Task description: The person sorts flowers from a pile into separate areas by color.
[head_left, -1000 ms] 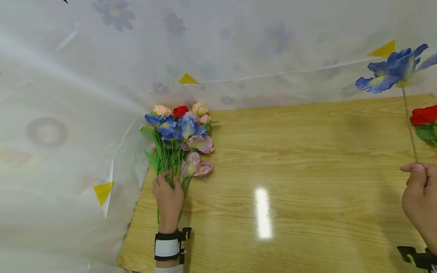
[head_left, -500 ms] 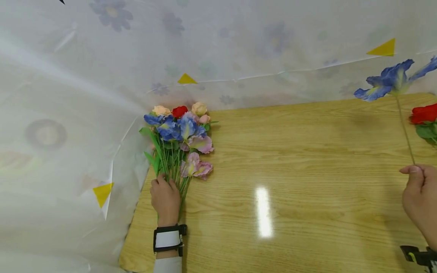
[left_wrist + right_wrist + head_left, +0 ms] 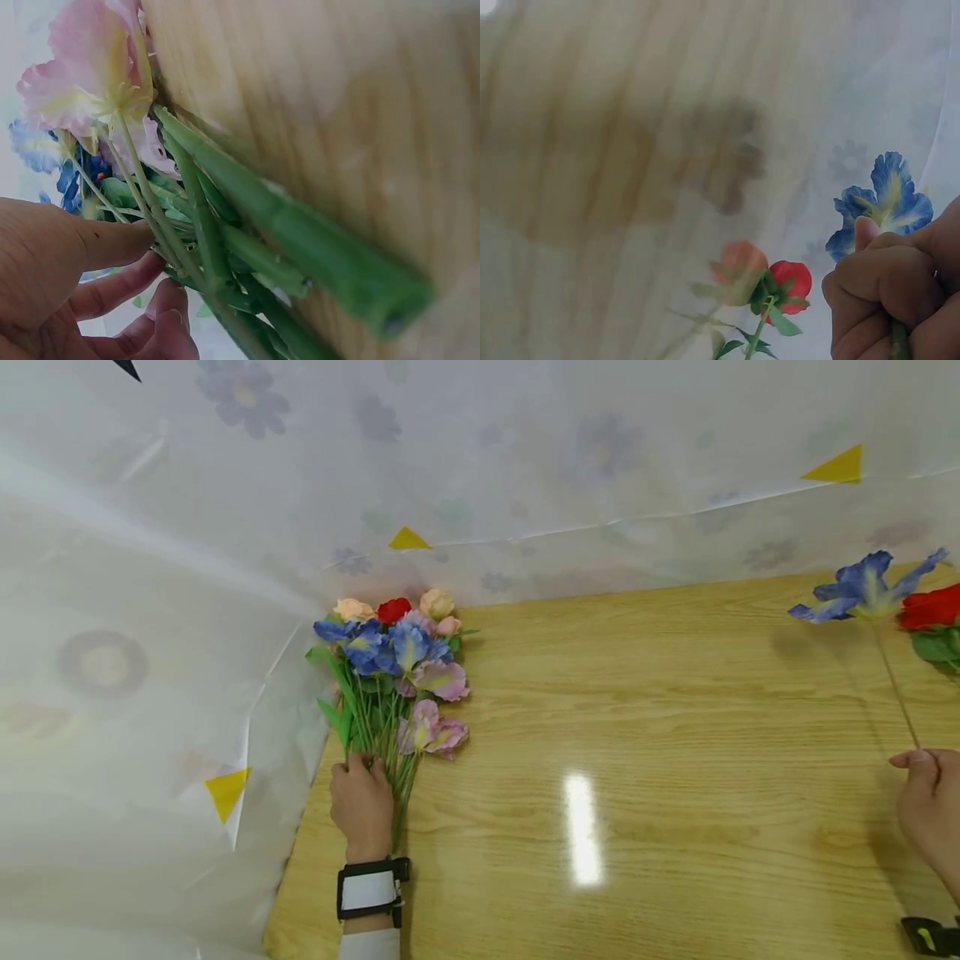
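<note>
Head view: near the left edge of the table [image 3: 637, 710], the left hand [image 3: 362, 806] pinches stems of a flower bunch [image 3: 375, 714], its blooms at the back edge against the patterned sheet [image 3: 525, 460]. A broad stretch of wood separates it from the right hand [image 3: 933, 810], which grips a blue flower [image 3: 862, 592] by its stem. Compared with one second earlier, this bloom sits lower, just beside the red flower [image 3: 932, 608].

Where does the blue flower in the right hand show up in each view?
Head: the blue flower is near the right edge, above the right hand.
Left wrist: not in it; the blue petals there belong to the bunch.
Right wrist: at right, just above the hand.
Shared landmark: the table, in all three.
</note>
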A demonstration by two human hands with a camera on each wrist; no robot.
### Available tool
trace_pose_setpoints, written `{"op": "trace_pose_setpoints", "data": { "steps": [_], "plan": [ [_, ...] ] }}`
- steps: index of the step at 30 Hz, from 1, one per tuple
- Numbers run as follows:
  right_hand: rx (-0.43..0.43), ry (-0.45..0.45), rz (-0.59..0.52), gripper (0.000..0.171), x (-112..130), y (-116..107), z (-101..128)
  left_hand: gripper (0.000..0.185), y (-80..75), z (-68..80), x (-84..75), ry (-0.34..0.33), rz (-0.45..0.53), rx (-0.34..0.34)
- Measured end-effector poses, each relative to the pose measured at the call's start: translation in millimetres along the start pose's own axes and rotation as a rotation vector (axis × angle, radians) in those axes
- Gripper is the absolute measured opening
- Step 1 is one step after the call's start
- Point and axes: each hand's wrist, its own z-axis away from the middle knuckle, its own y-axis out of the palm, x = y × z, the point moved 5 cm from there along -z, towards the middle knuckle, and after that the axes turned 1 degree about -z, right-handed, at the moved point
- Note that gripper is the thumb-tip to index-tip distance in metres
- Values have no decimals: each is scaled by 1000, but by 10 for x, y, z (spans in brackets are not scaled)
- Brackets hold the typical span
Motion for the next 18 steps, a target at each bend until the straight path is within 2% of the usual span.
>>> {"op": "trace_pose_setpoints", "data": {
  "steps": [5, 11, 18],
  "plan": [
    [51, 28, 13, 40, 85, -24, 31, 20, 10, -2, 22, 19, -2, -10],
    [138, -9, 19, 42, 20, 52, 10, 18, 23, 8, 40, 48, -7, -24],
    [127, 28, 44, 47, -72, 93, 22, 14, 65, -52, 17, 58, 29, -25]
  ]
}}
